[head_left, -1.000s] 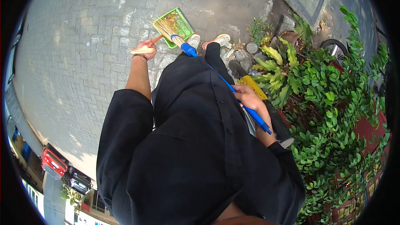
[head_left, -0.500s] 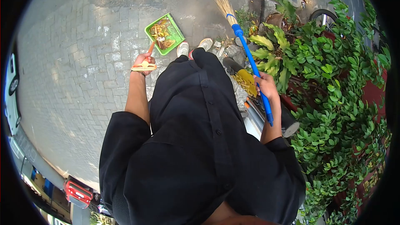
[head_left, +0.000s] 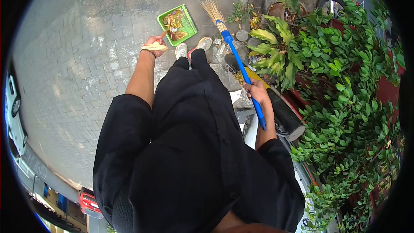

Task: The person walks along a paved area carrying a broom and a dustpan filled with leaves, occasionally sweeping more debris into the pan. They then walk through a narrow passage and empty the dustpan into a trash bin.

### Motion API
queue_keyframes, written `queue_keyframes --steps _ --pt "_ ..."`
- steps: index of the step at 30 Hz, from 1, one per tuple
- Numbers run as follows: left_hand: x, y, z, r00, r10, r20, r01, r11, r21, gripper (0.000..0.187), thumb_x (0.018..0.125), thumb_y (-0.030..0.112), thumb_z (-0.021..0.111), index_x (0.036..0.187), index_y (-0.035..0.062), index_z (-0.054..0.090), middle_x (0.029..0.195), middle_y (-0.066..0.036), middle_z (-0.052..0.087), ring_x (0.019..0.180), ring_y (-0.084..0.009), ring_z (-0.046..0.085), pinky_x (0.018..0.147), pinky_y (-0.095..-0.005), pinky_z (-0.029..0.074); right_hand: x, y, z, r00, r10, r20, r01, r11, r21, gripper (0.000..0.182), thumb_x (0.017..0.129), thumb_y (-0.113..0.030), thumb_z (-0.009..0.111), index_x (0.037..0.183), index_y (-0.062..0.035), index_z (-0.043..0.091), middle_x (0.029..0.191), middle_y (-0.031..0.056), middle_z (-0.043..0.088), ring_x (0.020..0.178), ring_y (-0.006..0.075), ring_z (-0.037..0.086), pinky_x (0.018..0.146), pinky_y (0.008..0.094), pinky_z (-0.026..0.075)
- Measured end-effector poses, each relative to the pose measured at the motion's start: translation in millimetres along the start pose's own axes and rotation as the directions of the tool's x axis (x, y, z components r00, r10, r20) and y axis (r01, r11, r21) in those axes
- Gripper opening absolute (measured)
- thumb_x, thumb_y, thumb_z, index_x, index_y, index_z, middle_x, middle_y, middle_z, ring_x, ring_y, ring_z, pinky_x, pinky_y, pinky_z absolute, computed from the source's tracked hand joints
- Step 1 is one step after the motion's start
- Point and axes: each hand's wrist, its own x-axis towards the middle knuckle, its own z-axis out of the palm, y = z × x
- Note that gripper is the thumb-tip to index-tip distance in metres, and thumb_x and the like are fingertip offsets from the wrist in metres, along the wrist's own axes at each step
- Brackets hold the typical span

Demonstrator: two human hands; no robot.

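"How many tools are there?"

"Two: one broom and one dustpan. The right hand is closed around the broom's blue handle, its bristles pointing away from the body, near the two shoes."

"Do they touch the ground?"

"I can't tell."

"And the left hand?"

"Gripping the dustpan's orange handle. The green pan is out beyond the shoes, with leaves in it, too jumbled to count."

"What's underfoot?"

"Grey paving, laid in blocks, with plainer, rougher ground farther out."

"Indoors?"

"No, outside in daylight. Leafy plants crowd the right side, beside one black and yellow post. One wheel shows past them. Off left are two cars, one white car and one red car, both partly visible."
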Motion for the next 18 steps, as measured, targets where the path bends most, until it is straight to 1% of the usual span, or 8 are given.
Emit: queue_keyframes --steps 1,3,6,9,12,15,17,18 --pt "9 5 2 1.000 0.002 -0.013 -0.002 1.000 0.005 0.013 0.087 0.013 0.047 0.081 0.0070 0.037 0.050 -0.001 0.043 0.041 -0.0100 0.043 0.038 -0.0237 0.037 -17 -4 -6 0.998 0.018 0.057 -0.025 0.993 0.113 0.009 0.082 -0.012 0.056 0.079 -0.0043 0.052 0.058 -0.0019 0.043 0.039 0.0052 0.039 0.035 0.0215 0.031" --pt "17 7 6 0.999 0.009 -0.039 -0.009 1.000 0.008 0.013 0.087 0.012 0.047 0.079 0.0066 0.038 0.050 -0.001 0.043 0.041 -0.0104 0.043 0.038 -0.0234 0.038 -37 -8 -12 0.997 0.025 0.074 -0.039 0.981 0.192 0.009 0.083 -0.012 0.056 0.081 -0.0043 0.052 0.058 -0.0016 0.044 0.039 0.0058 0.039 0.034 0.0223 0.032" --pt "12 7 13 0.998 0.039 -0.048 -0.038 0.999 0.011 0.014 0.086 0.010 0.048 0.077 0.0060 0.038 0.048 -0.001 0.042 0.041 -0.0107 0.044 0.039 -0.0227 0.040 -33 -4 -19 1.000 0.009 0.010 -0.010 0.984 0.176 0.013 0.081 -0.014 0.057 0.077 -0.0018 0.054 0.056 0.0000 0.046 0.041 0.0073 0.043 0.037 0.0238 0.035" --pt "7 6 14 0.997 0.061 -0.055 -0.062 0.998 -0.012 0.014 0.086 0.008 0.049 0.077 0.0060 0.038 0.049 -0.002 0.043 0.040 -0.0105 0.044 0.038 -0.0214 0.040 6 6 -16 0.986 -0.069 -0.153 0.065 0.997 -0.032 0.010 0.081 -0.012 0.054 0.081 -0.0026 0.052 0.054 -0.0009 0.045 0.040 0.0075 0.041 0.036 0.0242 0.033" --pt "9 -2 6 0.996 0.052 -0.066 -0.053 0.998 -0.018 0.014 0.086 0.009 0.050 0.078 0.0063 0.038 0.050 -0.002 0.043 0.041 -0.0102 0.044 0.037 -0.0208 0.040 52 11 -8 0.966 -0.101 -0.237 0.033 0.961 -0.275 0.013 0.080 -0.014 0.055 0.080 -0.0012 0.054 0.052 0.0003 0.046 0.041 0.0094 0.043 0.039 0.0262 0.034" --pt "11 -2 8 0.997 0.047 -0.063 -0.048 0.999 -0.004 0.014 0.086 0.010 0.050 0.078 0.0067 0.038 0.051 -0.001 0.043 0.041 -0.0099 0.044 0.038 -0.0209 0.040 46 5 8 0.991 -0.095 -0.097 0.061 0.950 -0.305 0.017 0.078 -0.016 0.058 0.080 0.0013 0.056 0.053 0.0042 0.049 0.044 0.0136 0.046 0.042 0.0293 0.035" --pt "19 -3 2 0.997 0.046 -0.057 -0.045 0.999 0.004 0.014 0.086 0.010 0.050 0.079 0.0069 0.038 0.051 -0.001 0.043 0.041 -0.0099 0.044 0.038 -0.0214 0.040 33 12 15 0.997 -0.070 -0.032 0.063 0.982 -0.179 0.015 0.078 -0.014 0.059 0.082 0.0002 0.056 0.053 0.0013 0.046 0.043 0.0101 0.044 0.041 0.0270 0.035" --pt "11 -6 9 0.996 0.057 -0.071 -0.058 0.998 -0.011 0.014 0.086 0.012 0.050 0.078 0.0070 0.039 0.050 -0.001 0.044 0.041 -0.0100 0.044 0.038 -0.0227 0.040 14 1 17 0.998 -0.062 0.003 0.062 0.991 -0.120 0.014 0.078 -0.013 0.058 0.083 -0.0003 0.056 0.053 0.0004 0.046 0.043 0.0091 0.043 0.040 0.0263 0.034"
